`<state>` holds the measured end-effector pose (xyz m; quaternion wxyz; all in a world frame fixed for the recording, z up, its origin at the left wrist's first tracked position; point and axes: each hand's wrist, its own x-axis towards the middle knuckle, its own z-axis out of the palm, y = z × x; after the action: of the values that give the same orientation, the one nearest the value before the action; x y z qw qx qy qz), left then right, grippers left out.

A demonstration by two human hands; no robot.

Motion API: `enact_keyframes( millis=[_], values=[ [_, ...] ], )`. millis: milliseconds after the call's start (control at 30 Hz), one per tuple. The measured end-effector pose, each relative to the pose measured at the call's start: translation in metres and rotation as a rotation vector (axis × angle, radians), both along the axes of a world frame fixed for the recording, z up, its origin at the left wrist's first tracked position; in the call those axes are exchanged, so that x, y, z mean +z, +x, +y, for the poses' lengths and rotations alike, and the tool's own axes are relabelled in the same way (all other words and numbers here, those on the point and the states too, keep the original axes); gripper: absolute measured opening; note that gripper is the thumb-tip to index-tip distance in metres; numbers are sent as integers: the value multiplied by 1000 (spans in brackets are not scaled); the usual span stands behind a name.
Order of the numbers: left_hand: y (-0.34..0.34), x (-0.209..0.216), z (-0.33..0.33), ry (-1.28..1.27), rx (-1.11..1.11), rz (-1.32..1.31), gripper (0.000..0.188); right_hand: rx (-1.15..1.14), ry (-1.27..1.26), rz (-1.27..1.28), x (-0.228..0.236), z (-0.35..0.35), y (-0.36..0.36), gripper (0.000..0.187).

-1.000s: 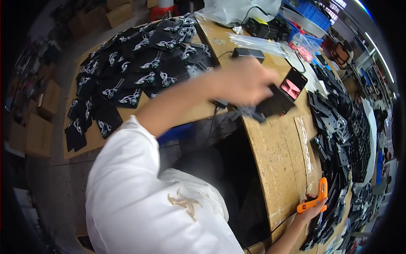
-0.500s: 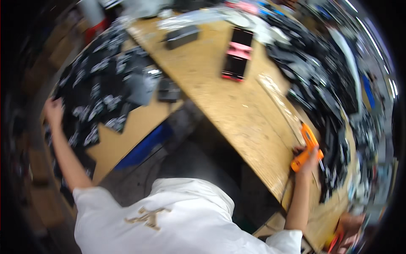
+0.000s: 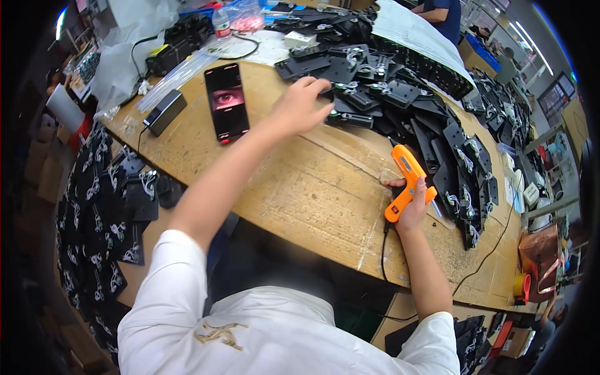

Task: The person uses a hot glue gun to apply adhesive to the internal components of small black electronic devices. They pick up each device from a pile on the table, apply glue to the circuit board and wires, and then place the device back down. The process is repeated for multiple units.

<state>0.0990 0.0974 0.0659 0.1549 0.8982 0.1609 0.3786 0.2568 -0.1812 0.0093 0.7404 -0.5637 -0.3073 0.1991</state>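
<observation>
My right hand [image 3: 413,209] is wrapped round the handle of an orange hot glue gun [image 3: 407,167], held upright over the right part of the wooden table. A black cord hangs from the gun's handle. My left hand [image 3: 301,107] is stretched across the table to the near left edge of a heap of black flat parts with white wires [image 3: 367,94]. Its thumb and fingers are apart, with the edge of a black part close to the fingertips. Whether they touch that part I cannot tell.
A phone [image 3: 226,103] with a lit screen lies on the wooden table [image 3: 300,194], beside a black power adapter [image 3: 165,112]. More wired black parts [image 3: 94,212] cover a lower surface at left. Behind stand a bottle [image 3: 221,22] and plastic bags. Another person [image 3: 440,19] is at the far side.
My left hand has come from the wired parts at far left across to the heap on the table. The right hand still holds the glue gun. The view has turned right.
</observation>
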Motion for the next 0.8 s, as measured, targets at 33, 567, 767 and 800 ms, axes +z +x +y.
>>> enact_keyframes(
  millis=[33,567,767,800],
  values=[
    [31,0,0,-106,127,85,45,-29,35,52,4,1,-3,47],
    [186,82,-50,494,-71,870,39,313,-481,-574,29,-6,6,23],
    [163,47,-43,380,-65,792,41,274,-595,-1001,60,-7,-14,21],
    [151,46,-43,292,-57,753,42,281,-610,-1109,63,-6,-18,21]
  ],
)
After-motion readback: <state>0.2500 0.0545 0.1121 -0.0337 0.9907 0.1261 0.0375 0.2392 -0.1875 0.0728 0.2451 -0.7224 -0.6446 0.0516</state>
